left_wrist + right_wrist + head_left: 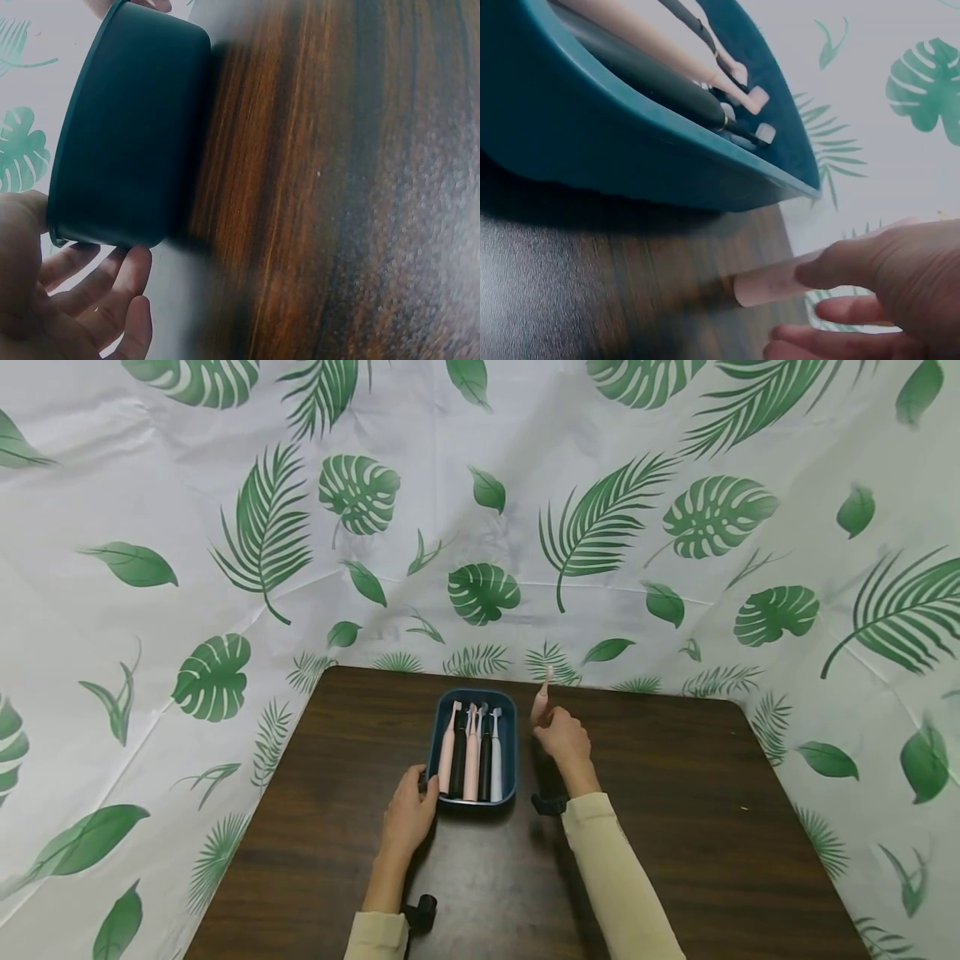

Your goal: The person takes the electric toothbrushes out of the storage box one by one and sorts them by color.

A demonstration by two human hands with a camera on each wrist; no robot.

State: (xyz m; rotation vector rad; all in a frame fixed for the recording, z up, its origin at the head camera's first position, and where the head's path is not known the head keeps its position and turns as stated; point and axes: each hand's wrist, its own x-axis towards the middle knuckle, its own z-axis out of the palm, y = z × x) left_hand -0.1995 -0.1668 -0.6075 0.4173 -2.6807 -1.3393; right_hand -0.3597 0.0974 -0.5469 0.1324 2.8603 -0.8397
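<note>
A dark blue tray (434,739) stands at the middle of the brown table and holds several electric toothbrushes (471,752), pink, black and pale, lying side by side. My left hand (408,814) grips the tray's near left corner, thumb on the rim; the left wrist view shows the tray wall (127,127) with my left hand's fingers (97,289) curled just below it. Right of the tray, my right hand (564,739) holds a pink toothbrush (542,702) upright above the table. The right wrist view shows that pink toothbrush (769,283) pinched beside the tray (592,142).
The dark wooden table (675,827) is enclosed at the back and sides by a white sheet printed with green leaves (480,527). Black wrist mounts (422,910) sit on both forearms. Bare tabletop lies to the right and in front of the tray.
</note>
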